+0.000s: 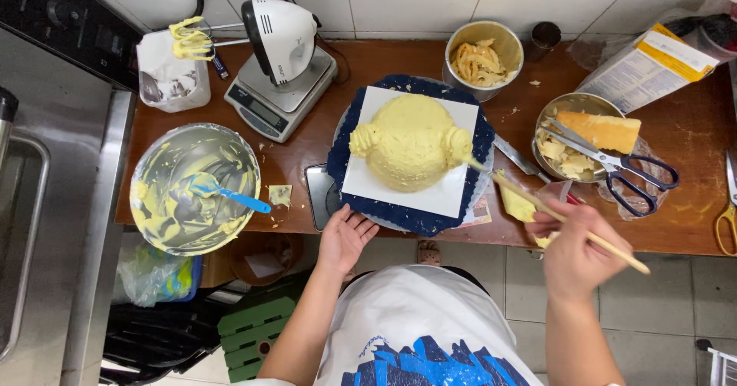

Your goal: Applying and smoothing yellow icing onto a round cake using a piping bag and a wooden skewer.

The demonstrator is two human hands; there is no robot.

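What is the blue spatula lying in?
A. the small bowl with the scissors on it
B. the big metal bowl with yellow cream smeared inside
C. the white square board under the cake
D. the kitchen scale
B: the blue spatula rests inside the big metal bowl at the left of the table, its blade in the yellow cream and its handle reaching toward the rim.

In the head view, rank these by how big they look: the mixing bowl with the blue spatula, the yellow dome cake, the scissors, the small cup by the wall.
1. mixing bowl
2. yellow dome cake
3. scissors
4. small cup
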